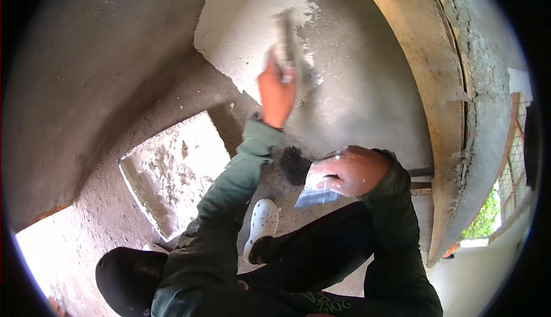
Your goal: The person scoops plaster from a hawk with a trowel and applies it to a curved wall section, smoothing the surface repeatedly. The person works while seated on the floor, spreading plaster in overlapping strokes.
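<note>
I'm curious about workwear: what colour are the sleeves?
Dark green sleeves, clearest in the head view.

My left hand (278, 96) grips a blurred tool (286, 37) before a part-white wall (247, 18); my right hand (354, 170) holds a blade (315, 197); white paste (181, 162) lies in a tray (140, 196).

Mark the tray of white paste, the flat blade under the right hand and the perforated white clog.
Tray of white paste (139, 195): head view, left rim.
Flat blade (317, 198): head view, exposed bluish lower part.
Perforated white clog (264, 220): head view, its upper.
</note>
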`<state>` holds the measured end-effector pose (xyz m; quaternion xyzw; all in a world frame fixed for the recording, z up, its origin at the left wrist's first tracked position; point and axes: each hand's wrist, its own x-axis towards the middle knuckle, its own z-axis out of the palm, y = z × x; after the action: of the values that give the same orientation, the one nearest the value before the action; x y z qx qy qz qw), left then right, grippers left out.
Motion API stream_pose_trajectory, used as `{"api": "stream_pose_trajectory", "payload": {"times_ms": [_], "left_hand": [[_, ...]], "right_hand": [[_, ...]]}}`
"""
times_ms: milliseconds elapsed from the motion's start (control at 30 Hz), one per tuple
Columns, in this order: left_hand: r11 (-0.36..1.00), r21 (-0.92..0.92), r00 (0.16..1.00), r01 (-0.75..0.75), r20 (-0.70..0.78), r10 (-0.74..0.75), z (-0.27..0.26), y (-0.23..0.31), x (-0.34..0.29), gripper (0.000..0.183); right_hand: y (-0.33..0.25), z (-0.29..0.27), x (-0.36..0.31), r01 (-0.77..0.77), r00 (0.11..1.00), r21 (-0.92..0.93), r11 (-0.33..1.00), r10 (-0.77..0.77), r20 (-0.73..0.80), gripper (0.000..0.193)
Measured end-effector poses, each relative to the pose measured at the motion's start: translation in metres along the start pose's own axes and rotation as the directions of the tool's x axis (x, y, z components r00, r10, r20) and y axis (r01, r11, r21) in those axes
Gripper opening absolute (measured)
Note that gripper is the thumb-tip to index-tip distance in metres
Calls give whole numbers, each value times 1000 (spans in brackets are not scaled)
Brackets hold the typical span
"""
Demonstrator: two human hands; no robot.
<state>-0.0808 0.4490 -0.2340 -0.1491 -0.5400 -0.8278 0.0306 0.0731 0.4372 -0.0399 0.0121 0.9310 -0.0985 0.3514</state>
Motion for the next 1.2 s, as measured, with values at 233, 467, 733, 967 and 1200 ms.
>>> {"api": "stream_pose_trajectory", "payload": {"times_ms": [233, 467, 733, 967, 1200], "left_hand": [[571, -484, 739, 663, 305, -601, -86, -73, -21, 35], [398, -662, 713, 635, 304, -632, -101, -49, -11, 37], [406, -567, 696, 716, 537, -477, -93, -12, -43, 38], [639, -334, 623, 693, 723, -299, -103, 4, -55, 45], [509, -411, 616, 756, 709, -343, -114, -12, -37, 46]], "right_hand": [[18, 5, 15, -51, 856, 131, 990, 111, -505, 28], [59, 51, 47, -114, 641, -427, 897, -262, -721, 29], [50, 97, 64, -235, 648, -538, 809, -282, -707, 45], [69, 57, 62, -351, 326, -499, 792, -396, -858, 37], [84, 58, 54, 438, 352, 549, 712, 426, -833, 24]]}}
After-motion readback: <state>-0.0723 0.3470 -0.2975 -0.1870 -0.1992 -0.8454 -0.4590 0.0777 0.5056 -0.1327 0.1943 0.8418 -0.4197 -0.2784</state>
